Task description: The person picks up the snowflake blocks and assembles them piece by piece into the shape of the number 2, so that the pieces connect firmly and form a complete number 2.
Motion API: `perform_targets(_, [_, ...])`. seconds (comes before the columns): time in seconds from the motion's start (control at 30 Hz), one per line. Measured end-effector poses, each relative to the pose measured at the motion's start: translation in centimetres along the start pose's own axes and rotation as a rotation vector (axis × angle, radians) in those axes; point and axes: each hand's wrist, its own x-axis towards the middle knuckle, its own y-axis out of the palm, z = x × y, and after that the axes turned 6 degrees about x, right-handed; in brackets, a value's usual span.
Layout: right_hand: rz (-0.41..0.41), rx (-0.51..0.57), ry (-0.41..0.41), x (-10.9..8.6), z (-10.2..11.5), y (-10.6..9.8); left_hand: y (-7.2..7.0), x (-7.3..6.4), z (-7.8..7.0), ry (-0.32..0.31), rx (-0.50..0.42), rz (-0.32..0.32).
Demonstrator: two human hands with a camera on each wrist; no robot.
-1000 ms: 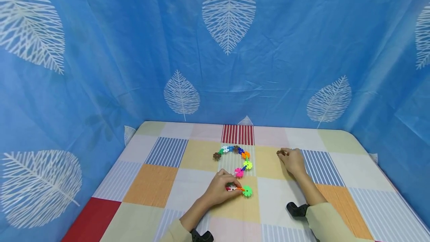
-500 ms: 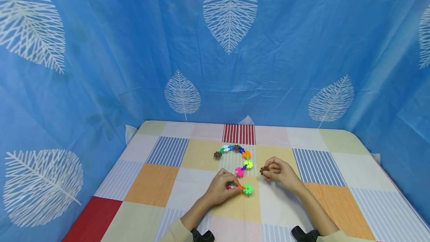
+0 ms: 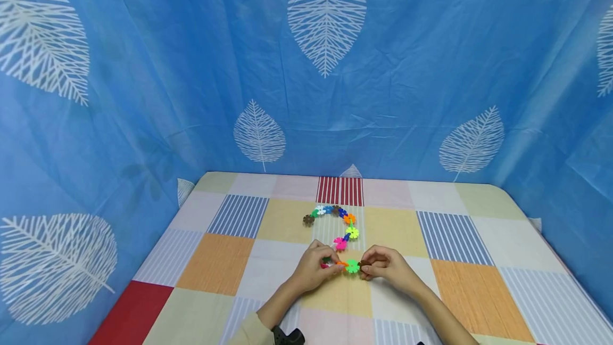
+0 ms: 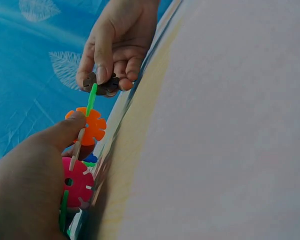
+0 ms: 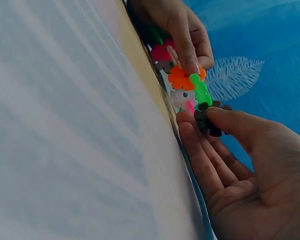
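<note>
In the head view my left hand (image 3: pixel 313 268) pinches an orange interlocking disc (image 4: pixel 94 127) of a colourful chain, between thumb and fingers. A red disc (image 4: pixel 79 185) of the chain sits beneath that thumb in the left wrist view. From the orange disc a notched green disc (image 3: pixel 353 267) sticks out to the right. My right hand (image 3: pixel 388 268) pinches a brown interlocking disc (image 5: pixel 207 125), partly covered by the fingers, right at the green disc's free edge. Both hands are close together, low over the table.
A curved run of joined discs lies just beyond my hands, from a brown disc (image 3: pixel 308 220) round past a yellow disc (image 3: pixel 352 232) to a pink disc (image 3: pixel 340 244). The patchwork tablecloth (image 3: pixel 215 262) ends at a blue leaf-patterned curtain (image 3: pixel 383 95).
My right hand has come left and nearer from the table's right side, bringing the brown disc to the green disc's edge. My left hand stays in place, holding the chain.
</note>
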Motion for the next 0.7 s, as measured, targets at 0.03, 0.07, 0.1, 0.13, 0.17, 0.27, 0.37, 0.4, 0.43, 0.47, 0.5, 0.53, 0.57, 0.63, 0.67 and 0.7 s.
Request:
perform_targets(0.03, [0.001,-0.008,-0.014,0.0,-0.1,0.1,0.0,0.0,0.0,-0.001,-0.002,0.003])
perform_targets(0.07, [-0.003,-0.021,-0.027,0.0,-0.2,0.2,0.0,0.0,0.1,-0.002,-0.004,0.007])
perform_targets(0.1, [-0.010,-0.036,-0.042,0.0,-0.2,0.3,0.0,0.0,0.1,-0.002,-0.005,0.012])
perform_targets(0.13, [-0.020,-0.053,-0.057,0.0,-0.3,0.4,0.0,0.0,0.1,-0.002,-0.010,0.017])
perform_targets(0.17, [-0.032,-0.072,-0.070,0.0,-0.3,0.5,0.0,-0.1,0.2,-0.002,-0.017,0.022])
perform_targets(0.27, [-0.069,-0.134,-0.100,-0.1,-0.1,1.2,0.0,-0.1,0.3,-0.004,-0.033,0.032])
perform_targets(0.37, [-0.099,-0.198,-0.111,-0.1,0.8,2.1,-0.1,-0.3,0.4,0.000,-0.044,0.025])
perform_targets(0.4, [-0.109,-0.225,-0.114,-0.2,1.1,2.5,-0.2,-0.3,0.4,0.003,-0.046,0.022])
perform_targets(0.43, [-0.117,-0.252,-0.119,-0.2,1.5,2.8,-0.2,-0.3,0.5,0.008,-0.051,0.020])
perform_targets(0.47, [-0.125,-0.281,-0.123,-0.3,1.9,3.1,-0.2,-0.3,0.5,0.011,-0.058,0.018])
perform_targets(0.5, [-0.136,-0.309,-0.124,-0.3,2.2,3.3,-0.2,-0.3,0.5,0.012,-0.064,0.020])
perform_targets(0.53, [-0.146,-0.341,-0.131,-0.4,2.5,3.5,-0.2,-0.2,0.5,0.018,-0.067,0.021])
perform_targets(0.57, [-0.157,-0.372,-0.139,-0.4,2.6,3.6,-0.1,-0.2,0.5,0.023,-0.071,0.022])
perform_targets(0.63, [-0.174,-0.435,-0.161,-0.5,2.5,3.6,-0.1,-0.2,0.5,0.040,-0.067,0.020])
perform_targets(0.67, [-0.181,-0.463,-0.169,-0.5,2.2,3.5,-0.1,-0.1,0.5,0.051,-0.052,0.020])
perform_targets(0.7, [-0.187,-0.487,-0.176,-0.5,1.9,3.3,-0.1,-0.1,0.5,0.070,-0.031,0.018])
